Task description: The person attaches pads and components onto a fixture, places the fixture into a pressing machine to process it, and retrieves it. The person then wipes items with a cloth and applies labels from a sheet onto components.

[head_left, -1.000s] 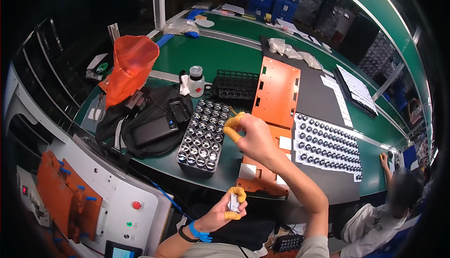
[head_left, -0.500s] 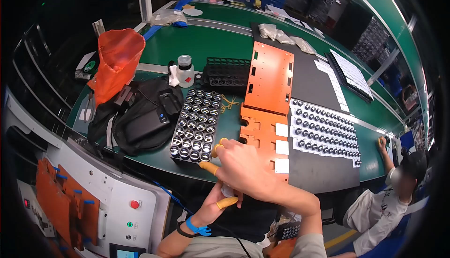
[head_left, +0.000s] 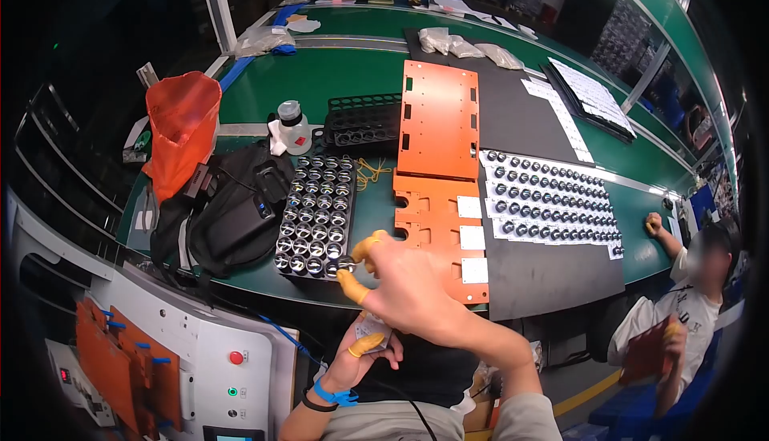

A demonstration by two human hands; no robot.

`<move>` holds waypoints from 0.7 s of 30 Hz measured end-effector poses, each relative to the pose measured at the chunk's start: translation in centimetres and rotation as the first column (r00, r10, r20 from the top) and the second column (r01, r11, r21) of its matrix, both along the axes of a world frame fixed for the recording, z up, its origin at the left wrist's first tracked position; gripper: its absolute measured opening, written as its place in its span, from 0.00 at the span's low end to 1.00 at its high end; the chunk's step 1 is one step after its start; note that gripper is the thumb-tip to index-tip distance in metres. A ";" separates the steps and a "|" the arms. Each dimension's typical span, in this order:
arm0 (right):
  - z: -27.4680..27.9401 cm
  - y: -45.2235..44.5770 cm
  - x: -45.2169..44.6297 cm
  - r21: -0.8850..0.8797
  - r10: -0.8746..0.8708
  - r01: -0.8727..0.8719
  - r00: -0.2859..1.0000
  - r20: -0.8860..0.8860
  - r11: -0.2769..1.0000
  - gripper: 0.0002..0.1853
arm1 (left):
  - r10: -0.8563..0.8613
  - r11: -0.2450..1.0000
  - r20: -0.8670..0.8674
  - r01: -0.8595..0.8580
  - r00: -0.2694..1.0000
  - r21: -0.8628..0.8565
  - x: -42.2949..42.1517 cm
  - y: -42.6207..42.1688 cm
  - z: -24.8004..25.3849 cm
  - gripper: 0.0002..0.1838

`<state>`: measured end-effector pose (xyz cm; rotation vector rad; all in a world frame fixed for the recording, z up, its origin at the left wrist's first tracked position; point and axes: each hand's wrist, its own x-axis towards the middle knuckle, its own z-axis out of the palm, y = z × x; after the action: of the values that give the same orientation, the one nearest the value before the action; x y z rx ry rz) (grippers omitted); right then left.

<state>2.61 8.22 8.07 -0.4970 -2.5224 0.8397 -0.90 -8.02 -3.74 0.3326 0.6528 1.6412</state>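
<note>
My right hand (head_left: 392,281), with yellow finger covers, pinches a round dark-rimmed lens part (head_left: 346,264) at the near right corner of the black tray of round parts (head_left: 316,215). Below it, my left hand (head_left: 348,357) holds a small pale plate (head_left: 372,330) between thumb and fingers, partly hidden by the right hand. A blue band and a black band circle the left wrist. Orange fixture plates (head_left: 439,120) stand right of the tray, with white square plates (head_left: 473,237) along their edge.
White strips with several rows of black round parts (head_left: 553,197) lie on a black mat (head_left: 545,277). A black bag (head_left: 232,209), an orange bag (head_left: 180,124), a bottle (head_left: 293,128) and a black rack (head_left: 360,120) are at the left. A co-worker (head_left: 681,305) holds a reddish-brown plate (head_left: 646,351).
My right hand went from the tray's upper right down toward my left hand, and now pinches a round part at the tray's near corner. The co-worker's reddish-brown plate has come into view.
</note>
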 end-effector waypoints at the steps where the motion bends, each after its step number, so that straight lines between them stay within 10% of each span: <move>1: -0.1 0.3 0.7 -0.043 -0.005 0.002 0.997 -0.078 0.999 0.16 | -0.012 1.000 -0.010 0.012 1.000 0.010 -0.1 0.0 0.0 0.27; 7: -1.5 1.2 5.6 -0.359 -0.016 -0.067 0.975 -0.222 0.931 0.15 | 0.017 1.000 -0.080 -0.016 0.997 0.009 0.0 0.8 1.0 0.33; 21: -4.1 1.5 11.4 -0.456 0.117 -0.208 0.968 -0.220 0.865 0.22 | 0.325 0.942 -0.683 -0.289 0.654 0.171 0.8 3.3 2.6 0.34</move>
<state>14.04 9.72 3.94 -0.3324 -2.1972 1.5178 -0.07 -4.70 -1.12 0.9649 1.3123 1.8439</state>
